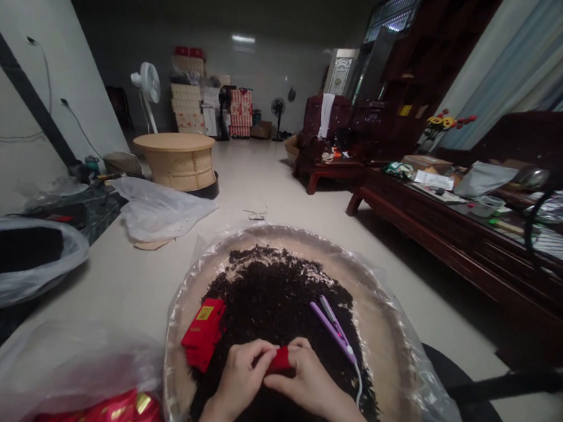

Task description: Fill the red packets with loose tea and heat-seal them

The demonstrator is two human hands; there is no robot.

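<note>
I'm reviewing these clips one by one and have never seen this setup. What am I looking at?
No machine here: a person works with two bare hands, and the single picture comes from a camera worn on their head, facing forward and down. The left hand and right hand pinch a small red packet. Beneath them, a round tray holds loose dark material. Also in it are a red bundle on the left and a purple two-armed tool with a pale cord on the right.
</note>
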